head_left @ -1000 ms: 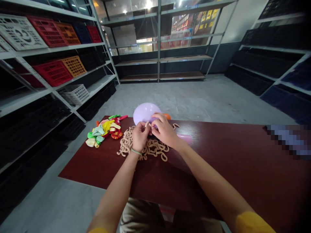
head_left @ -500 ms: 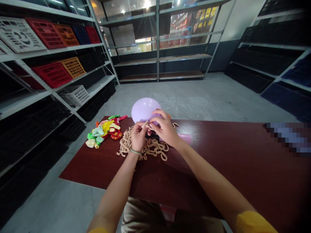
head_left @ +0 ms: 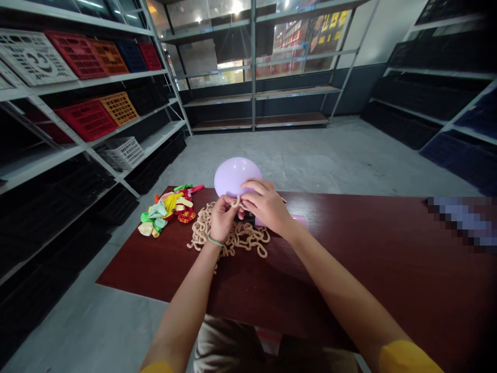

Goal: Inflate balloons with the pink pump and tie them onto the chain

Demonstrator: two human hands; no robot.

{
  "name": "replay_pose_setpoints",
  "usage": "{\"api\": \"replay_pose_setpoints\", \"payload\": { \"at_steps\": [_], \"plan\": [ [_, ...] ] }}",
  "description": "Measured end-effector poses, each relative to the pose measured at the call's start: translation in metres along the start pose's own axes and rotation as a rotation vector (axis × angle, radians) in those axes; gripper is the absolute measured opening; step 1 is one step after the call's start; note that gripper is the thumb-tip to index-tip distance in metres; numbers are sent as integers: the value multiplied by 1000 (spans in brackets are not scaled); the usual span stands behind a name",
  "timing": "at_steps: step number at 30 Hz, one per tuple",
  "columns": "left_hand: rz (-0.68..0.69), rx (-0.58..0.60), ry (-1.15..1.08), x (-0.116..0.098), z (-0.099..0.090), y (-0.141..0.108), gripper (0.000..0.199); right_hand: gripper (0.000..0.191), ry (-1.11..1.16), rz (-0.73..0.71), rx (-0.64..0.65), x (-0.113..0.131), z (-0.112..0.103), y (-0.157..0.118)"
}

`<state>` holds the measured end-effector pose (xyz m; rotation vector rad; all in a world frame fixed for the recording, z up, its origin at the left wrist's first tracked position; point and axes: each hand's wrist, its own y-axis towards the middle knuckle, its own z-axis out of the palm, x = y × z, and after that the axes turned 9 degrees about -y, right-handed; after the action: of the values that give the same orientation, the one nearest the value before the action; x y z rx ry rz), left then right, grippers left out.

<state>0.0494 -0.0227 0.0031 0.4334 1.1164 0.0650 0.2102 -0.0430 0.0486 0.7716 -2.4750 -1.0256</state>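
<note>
A blown-up lilac balloon (head_left: 236, 175) stands just beyond my fingertips, its neck hidden by them. My left hand (head_left: 222, 218) is closed, thumb and fingers pinching a short bend of beige cord (head_left: 236, 201) close under the balloon. From the other side, my right hand (head_left: 267, 207) meets it with bent fingers pinched at the same cord, some of them against the balloon. Beneath both hands lies a tangled heap of thick beige cord (head_left: 202, 228). Partly covered by my right hand is a pink tube-shaped thing (head_left: 300, 219) with a dark end.
Limp balloons in several colours (head_left: 166, 207) lie in a pile at the left of the dark red table (head_left: 349, 269). A pixelated patch (head_left: 466, 220) covers something at the right. Shelves with crates (head_left: 87, 119) line the left; racks (head_left: 254, 96) stand behind.
The cord end that stuck up between my fingers is now a small bend below the balloon. My right fingers have lowered and closed in; the balloon sits slightly further right.
</note>
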Motion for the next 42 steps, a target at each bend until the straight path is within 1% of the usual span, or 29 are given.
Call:
{"api": "replay_pose_setpoints", "payload": {
  "at_steps": [6,11,15,21,24,28,30,33,35,39,42],
  "plan": [
    [69,4,40,4,2,-2,19,9,-151,6,-58,5,9,-1],
    [91,-29,-9,3,3,0,20,13,-225,49,-89,-3,9,-5],
    [85,-42,-27,3,1,1,19,15,-157,29,-93,-5,7,-5],
    [62,-47,-34,0,1,2,23,12,-5,26,-31,-6,4,-2],
    [49,-50,-15,-4,2,2,23,8,3,36,-20,-7,4,-2],
    [33,-53,26,-5,2,2,25,14,-46,50,16,-7,4,-3],
    [36,-76,49,-2,1,1,25,19,-95,38,36,-9,5,-5],
    [70,-163,109,5,-2,2,24,25,-151,19,52,-13,10,-7],
    [87,-200,140,10,-4,2,23,27,-164,14,55,-17,15,-10],
    [86,-227,169,17,-8,4,23,26,-193,5,46,-20,24,-14],
    [82,-220,171,15,-2,4,25,22,-186,16,12,-21,20,-13]
  ]
}}
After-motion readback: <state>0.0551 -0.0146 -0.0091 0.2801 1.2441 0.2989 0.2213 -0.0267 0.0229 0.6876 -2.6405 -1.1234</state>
